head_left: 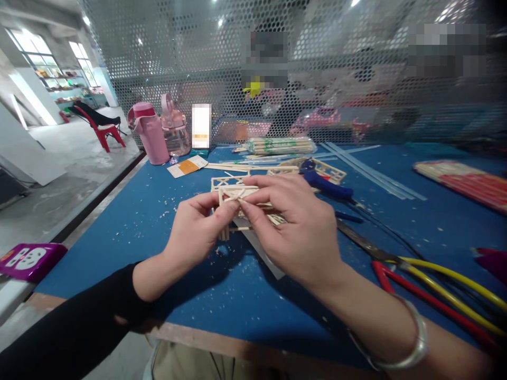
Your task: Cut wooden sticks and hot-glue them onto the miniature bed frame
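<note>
Both hands meet at the middle of the blue table over a small frame of pale wooden sticks [222,203]. My left hand [197,220] pinches the frame's left side between thumb and fingers. From the right, my right hand [295,221] presses thumb and fingertips against the crossed sticks at its top; whether it grips a separate stick is hidden. More stick lattice [225,182] lies just behind the fingers. A blue glue gun [327,182] rests beyond my right hand, its cord trailing right. Beneath the hands lies a pale strip [263,253].
Red-and-yellow-handled shears [396,264] lie at right. Clear glue sticks [368,171], bagged sticks [281,145] and a red-white pack [463,182] lie farther back. A pink flask [152,134], a bottle [176,132] and a lit phone [202,125] stand before a perforated metal screen [166,53].
</note>
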Available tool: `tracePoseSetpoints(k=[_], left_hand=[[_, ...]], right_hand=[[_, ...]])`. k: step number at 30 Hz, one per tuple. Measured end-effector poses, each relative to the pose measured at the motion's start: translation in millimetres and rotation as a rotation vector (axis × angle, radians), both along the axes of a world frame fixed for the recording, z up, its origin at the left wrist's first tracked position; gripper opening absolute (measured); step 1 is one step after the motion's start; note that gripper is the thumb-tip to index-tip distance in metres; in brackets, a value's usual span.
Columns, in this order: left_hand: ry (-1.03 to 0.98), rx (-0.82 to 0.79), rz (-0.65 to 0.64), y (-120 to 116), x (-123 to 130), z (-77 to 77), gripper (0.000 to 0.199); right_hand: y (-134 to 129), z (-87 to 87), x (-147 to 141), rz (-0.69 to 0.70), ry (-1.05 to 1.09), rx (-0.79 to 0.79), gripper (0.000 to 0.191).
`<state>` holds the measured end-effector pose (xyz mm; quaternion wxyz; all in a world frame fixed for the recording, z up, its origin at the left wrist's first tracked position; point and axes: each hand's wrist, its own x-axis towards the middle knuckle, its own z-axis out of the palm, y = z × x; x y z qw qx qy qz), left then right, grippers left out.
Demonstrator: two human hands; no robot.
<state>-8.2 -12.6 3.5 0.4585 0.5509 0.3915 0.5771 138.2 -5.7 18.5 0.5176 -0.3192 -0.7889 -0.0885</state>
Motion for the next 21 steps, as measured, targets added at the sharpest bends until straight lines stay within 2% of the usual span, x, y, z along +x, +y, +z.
tracePoseSetpoints(k=[4, 8, 21], left_hand=[[-0.101, -0.013, -0.093, 3.1, -1.9, -3.2, 0.014], [-0.126, -0.015, -0.123, 4.0, -2.0, -3.9, 0.017], [-0.134, -0.012, -0.104, 3.6, -0.6, -1.3, 0.015]], right_hand=[[-0.8, -0.9, -1.2, 0.0, -0.007, 0.012, 0.011], [1.4, -1.3, -0.3, 0.013, -0.003, 0.023, 0.01], [5.6, -1.7, 2.3, 0.041, -0.015, 0.052, 0.009]])
